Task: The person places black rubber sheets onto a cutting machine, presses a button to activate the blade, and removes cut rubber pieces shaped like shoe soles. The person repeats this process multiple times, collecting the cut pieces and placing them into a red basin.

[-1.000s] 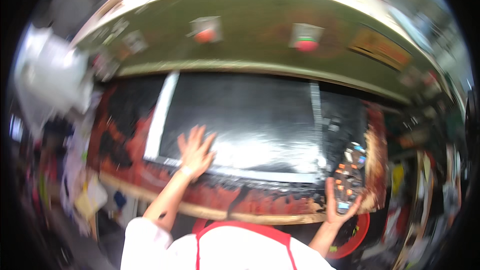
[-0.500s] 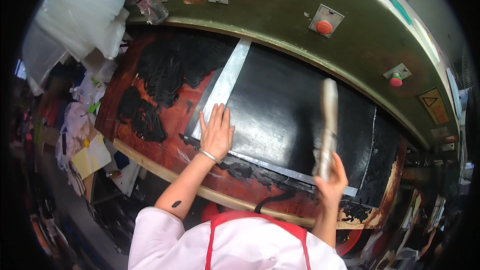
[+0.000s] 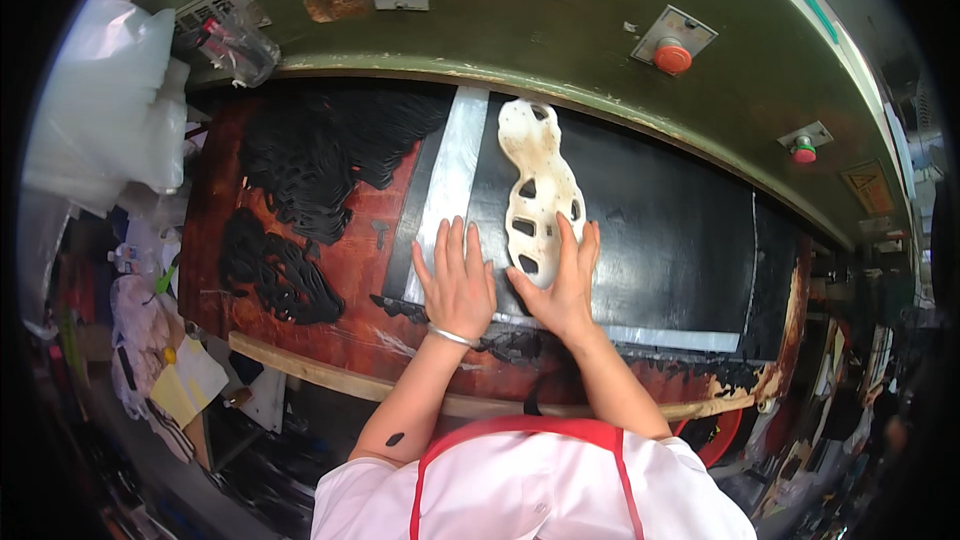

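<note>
An off-white, sole-shaped cutting die (image 3: 540, 155) with several openings lies lengthwise on a black sheet (image 3: 660, 230), near its left side. My right hand (image 3: 563, 285) grips the near end of the die, thumb by the left edge and fingers along the right edge. Flat and open, my left hand (image 3: 460, 285) rests beside it, fingertips over the pale strip (image 3: 452, 165) that borders the sheet. Whether the die touches the sheet all along its length I cannot tell.
Black cut strips (image 3: 300, 160) are heaped on the reddish-brown board (image 3: 375, 260) at left. Beyond the board stands a green machine beam (image 3: 520, 20) with red buttons (image 3: 672, 56). Plastic bags (image 3: 105, 100) hang at far left. A wooden rail (image 3: 320, 368) edges the near side.
The die has gone from upright on its edge at the right to lying flat at the left, carried by my right hand. My left hand stays near the pale strip. The whole view has shifted.
</note>
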A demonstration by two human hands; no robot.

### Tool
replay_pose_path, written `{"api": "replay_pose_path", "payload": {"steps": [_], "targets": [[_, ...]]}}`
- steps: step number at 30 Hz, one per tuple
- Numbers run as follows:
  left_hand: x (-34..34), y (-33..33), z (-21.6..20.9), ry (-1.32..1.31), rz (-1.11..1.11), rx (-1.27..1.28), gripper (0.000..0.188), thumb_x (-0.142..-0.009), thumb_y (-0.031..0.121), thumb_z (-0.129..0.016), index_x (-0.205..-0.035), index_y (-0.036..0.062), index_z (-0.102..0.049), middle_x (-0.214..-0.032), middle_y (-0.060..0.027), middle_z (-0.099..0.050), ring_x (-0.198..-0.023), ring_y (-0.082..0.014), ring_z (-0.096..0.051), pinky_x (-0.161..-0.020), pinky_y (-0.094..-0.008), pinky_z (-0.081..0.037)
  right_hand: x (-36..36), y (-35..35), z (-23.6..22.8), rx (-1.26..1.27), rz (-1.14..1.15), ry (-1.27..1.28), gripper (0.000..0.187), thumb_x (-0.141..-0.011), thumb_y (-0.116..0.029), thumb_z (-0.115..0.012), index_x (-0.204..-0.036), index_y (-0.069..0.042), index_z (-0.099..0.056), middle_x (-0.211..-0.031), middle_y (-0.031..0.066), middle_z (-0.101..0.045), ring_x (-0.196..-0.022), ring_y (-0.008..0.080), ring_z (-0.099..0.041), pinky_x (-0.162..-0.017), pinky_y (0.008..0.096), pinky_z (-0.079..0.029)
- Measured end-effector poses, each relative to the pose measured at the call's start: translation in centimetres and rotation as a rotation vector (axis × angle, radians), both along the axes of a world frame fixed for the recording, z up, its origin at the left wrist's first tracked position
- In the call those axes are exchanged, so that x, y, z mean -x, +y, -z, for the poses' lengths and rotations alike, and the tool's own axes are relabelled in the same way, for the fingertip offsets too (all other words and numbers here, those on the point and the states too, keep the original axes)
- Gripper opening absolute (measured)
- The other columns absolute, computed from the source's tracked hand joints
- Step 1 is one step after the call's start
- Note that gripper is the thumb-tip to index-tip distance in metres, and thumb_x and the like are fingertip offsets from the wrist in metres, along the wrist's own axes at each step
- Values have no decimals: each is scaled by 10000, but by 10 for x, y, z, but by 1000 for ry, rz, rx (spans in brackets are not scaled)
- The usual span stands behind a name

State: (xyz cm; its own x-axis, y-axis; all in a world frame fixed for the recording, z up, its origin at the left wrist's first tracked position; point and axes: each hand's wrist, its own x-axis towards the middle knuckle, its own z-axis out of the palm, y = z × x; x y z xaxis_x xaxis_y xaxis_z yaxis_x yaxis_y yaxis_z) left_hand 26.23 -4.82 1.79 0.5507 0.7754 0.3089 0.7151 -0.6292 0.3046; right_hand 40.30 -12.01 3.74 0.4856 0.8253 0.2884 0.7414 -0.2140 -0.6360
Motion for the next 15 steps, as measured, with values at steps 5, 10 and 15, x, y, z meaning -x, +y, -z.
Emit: {"api": "replay_pose_path", "payload": {"steps": [5,10,15], "targets": [[-26,41,-4,-36,19,-5,461,-849,104,-600,-1293,1,-531,-1392,-184,-473,-1369,-339,-376,-1124,-612,-178,-80,-10,-2,-188,181,243,596,-817,-139,-739,-1334,1,-479,-1273,209,-559,-1179,335,-552,-1017,396,-425],[-32,73,-25,-132,128,10,420,-821,10,-606,-1239,20,-565,-1285,-195,-504,-1273,-377,-442,-1069,-535,-333,-206,-38,-23,-348,481,231,185,-937,-126,-625,-1081,-9,-614,-904,61,-648,-832,119,-607,-775,262,-497],[-22,58,-27,-107,49,29,247,-835,96,-663,-1075,41,-640,-918,-118,-565,-878,-318,-533,-792,-428,-419,-309,-34,-103,-463,589,-260,189,-996,-135,-521,-894,18,-563,-806,83,-537,-731,181,-524,-694,296,-446]]}}
